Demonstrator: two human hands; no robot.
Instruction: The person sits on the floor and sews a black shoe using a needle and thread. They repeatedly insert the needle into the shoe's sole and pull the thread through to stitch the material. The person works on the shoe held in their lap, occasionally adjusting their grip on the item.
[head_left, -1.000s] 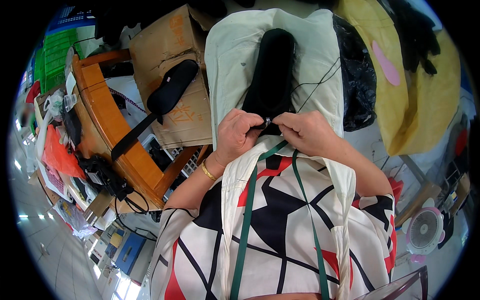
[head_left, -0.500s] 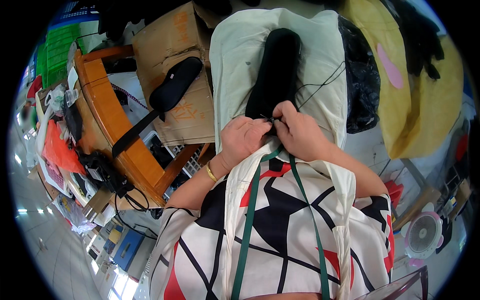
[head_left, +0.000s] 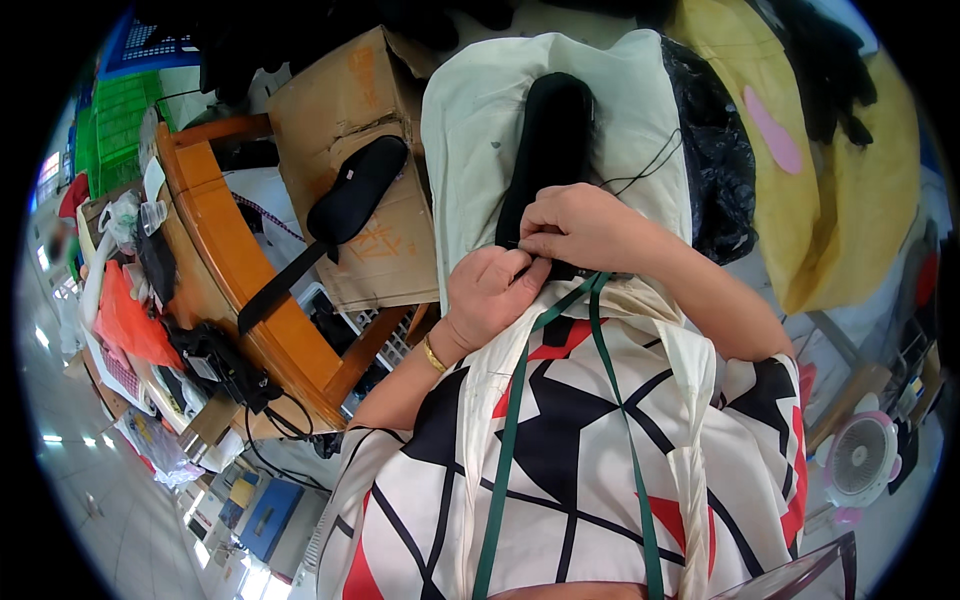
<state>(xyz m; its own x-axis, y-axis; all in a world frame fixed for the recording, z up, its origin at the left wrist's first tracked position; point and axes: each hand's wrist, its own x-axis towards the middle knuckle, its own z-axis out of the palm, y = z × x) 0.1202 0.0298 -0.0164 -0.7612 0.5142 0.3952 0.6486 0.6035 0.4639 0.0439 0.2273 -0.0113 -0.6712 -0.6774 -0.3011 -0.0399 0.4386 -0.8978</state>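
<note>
A long black fabric shoe piece (head_left: pixel 555 130), sole-shaped, lies on the white cloth (head_left: pixel 455 130) over my lap, pointing away from me. At its near end my left hand (head_left: pixel 492 290) is closed, thumb and fingers gripping the black edge. Just above and to the right, my right hand (head_left: pixel 585 228) pinches something thin and small beside the left fingertips; the fingers mostly hide it. A loop of black thread (head_left: pixel 645 175) trails over the cloth to the right of the shoe piece. The shoe piece's near end is covered by both hands.
On the cardboard box (head_left: pixel 400 280) at left lies another black sole-shaped piece (head_left: pixel 360 190) with a strap. An orange wooden chair (head_left: pixel 215 220) stands beside it. To the right are a black plastic bag (head_left: pixel 710 150), a yellow sack (head_left: pixel 820 230) with a pink insole (head_left: pixel 770 130), and a fan (head_left: pixel 862 460).
My right hand has turned and moved up slightly, its fingers now pointing left across the shoe piece. My left hand has dropped a little nearer to me. The view has shifted slightly.
</note>
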